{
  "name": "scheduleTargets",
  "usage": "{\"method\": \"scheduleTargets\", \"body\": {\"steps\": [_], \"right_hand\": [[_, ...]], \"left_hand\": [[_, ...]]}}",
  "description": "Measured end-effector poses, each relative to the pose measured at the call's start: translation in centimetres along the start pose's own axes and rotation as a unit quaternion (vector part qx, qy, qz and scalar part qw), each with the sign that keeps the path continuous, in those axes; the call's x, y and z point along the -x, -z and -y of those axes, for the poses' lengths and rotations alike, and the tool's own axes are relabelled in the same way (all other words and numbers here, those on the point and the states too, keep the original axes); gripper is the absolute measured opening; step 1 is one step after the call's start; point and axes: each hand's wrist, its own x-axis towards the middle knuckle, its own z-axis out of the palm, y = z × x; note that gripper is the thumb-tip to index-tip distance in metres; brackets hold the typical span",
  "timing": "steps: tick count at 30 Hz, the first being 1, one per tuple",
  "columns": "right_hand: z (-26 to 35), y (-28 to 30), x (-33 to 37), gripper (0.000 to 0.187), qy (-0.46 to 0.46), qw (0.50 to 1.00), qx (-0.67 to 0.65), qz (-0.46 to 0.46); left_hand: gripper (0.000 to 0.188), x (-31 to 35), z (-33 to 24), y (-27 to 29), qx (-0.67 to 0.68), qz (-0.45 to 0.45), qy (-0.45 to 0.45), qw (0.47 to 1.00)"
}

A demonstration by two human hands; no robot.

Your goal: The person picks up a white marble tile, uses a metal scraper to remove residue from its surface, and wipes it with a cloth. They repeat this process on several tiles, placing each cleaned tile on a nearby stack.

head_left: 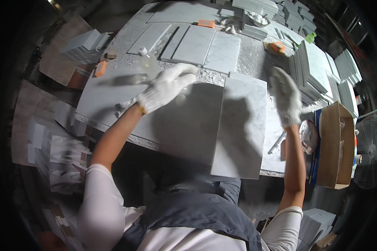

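Observation:
My left hand [167, 85], in a white knit glove, hovers over the work table with its fingers stretched out and slightly bent. A clear bottle [148, 62] with a white cap stands just beyond it. Below the palm a small pale round spot shows, which I cannot make out. My right hand [286, 96], gloved alike, is held open with its fingers together and pointing away from me. Between the hands lies a grey-veined white marble slab [242, 125], whose near end juts past the table edge. Neither hand touches it.
More marble slabs [188, 46] lie farther back on the dusty table [253, 54]. Upright tile stacks [308, 71] and a cardboard box [333, 144] stand at the right. Orange blocks [100, 68] sit around the table. A fan [368, 150] is at the far right.

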Motion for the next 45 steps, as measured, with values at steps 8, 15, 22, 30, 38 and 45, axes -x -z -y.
{"method": "scheduleTargets", "body": {"steps": [8, 15, 22, 30, 38, 45], "right_hand": [[-2.3, -18.4, -8.9, 0.043, -0.104, 0.988, 0.105, 0.046], [-4.5, -20.7, -10.2, 0.05, -0.155, 0.963, 0.148, 0.164], [-2.9, -19.9, -10.6, 0.051, -0.164, 0.952, 0.161, 0.201], [-3.5, -20.1, -10.3, 0.053, -0.174, 0.949, 0.157, 0.21], [-4.2, -20.6, -10.2, 0.052, -0.145, 0.952, 0.18, 0.202], [-4.1, -20.4, -10.2, 0.056, -0.168, 0.952, 0.157, 0.204]], "left_hand": [[0.042, -11.2, 7.3, -0.2, -0.41, -0.04, 0.104, 0.905], [0.046, -18.8, 14.4, 3.4, -0.454, -0.11, 0.194, 0.863], [0.109, -26.3, 15.8, 4.5, -0.438, -0.152, 0.307, 0.831], [0.136, -29.5, 15.7, 3.9, -0.471, -0.104, 0.345, 0.805], [0.131, -32.5, 18.6, 5.5, -0.496, -0.168, 0.371, 0.766], [0.081, -33.1, 22.4, 11.0, -0.143, -0.13, 0.328, 0.925]]}}
